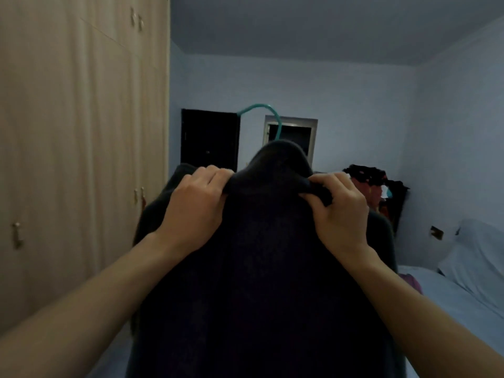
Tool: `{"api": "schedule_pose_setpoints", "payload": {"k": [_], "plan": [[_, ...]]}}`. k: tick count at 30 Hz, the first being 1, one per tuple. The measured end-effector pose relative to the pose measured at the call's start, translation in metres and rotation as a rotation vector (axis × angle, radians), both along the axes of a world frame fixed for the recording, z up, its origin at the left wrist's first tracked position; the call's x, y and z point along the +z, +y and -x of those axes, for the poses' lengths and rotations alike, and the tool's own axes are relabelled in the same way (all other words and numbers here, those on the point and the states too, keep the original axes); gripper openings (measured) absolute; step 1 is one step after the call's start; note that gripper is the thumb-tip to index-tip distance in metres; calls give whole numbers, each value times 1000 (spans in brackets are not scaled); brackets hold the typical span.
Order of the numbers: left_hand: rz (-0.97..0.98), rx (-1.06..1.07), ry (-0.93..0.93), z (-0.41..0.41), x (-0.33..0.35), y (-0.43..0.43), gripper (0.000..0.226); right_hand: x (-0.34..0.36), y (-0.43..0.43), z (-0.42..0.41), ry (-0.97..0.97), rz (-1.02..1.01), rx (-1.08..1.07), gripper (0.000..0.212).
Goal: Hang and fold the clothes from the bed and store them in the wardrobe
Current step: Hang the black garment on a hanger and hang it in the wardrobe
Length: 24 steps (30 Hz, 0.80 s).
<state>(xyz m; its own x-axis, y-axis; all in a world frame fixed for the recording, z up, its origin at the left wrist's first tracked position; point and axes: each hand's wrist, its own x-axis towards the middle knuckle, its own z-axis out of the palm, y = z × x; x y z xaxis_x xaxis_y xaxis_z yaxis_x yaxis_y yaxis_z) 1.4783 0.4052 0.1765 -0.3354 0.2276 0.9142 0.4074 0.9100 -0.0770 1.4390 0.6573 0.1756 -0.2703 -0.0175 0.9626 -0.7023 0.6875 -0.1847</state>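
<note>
A dark navy sweater (259, 268) hangs in front of me and fills the middle of the view. Its high collar rises to a peak, and the teal hook of a hanger (268, 113) sticks out above it. The rest of the hanger is hidden inside the cloth. My left hand (193, 211) grips a fold of the sweater at the left of the collar. My right hand (338, 211) pinches a bunched fold at the collar's right side. Both hands are raised to about the same height.
The wardrobe (81, 132) with shut beige doors fills the left side. The bed (447, 304) with a pale sheet lies at the lower right. A pile of dark and red clothes (376, 186) sits behind it. A dark door (210, 140) stands in the far wall.
</note>
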Motion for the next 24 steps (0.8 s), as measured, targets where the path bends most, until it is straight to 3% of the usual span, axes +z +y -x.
{"api": "schedule_pose_setpoints", "payload": {"k": [10, 15, 20, 24], "plan": [[177, 374, 214, -120, 165, 20, 16, 136, -3, -41, 231, 121, 301, 20], [202, 531, 165, -173, 167, 25, 18, 145, -20, -55, 149, 79, 427, 22], [248, 692, 50, -235, 152, 18, 37, 126, -55, -86, 98, 75, 558, 22], [243, 712, -63, -288, 150, -7, 34, 120, -86, -116, 96, 70, 647, 21]]}}
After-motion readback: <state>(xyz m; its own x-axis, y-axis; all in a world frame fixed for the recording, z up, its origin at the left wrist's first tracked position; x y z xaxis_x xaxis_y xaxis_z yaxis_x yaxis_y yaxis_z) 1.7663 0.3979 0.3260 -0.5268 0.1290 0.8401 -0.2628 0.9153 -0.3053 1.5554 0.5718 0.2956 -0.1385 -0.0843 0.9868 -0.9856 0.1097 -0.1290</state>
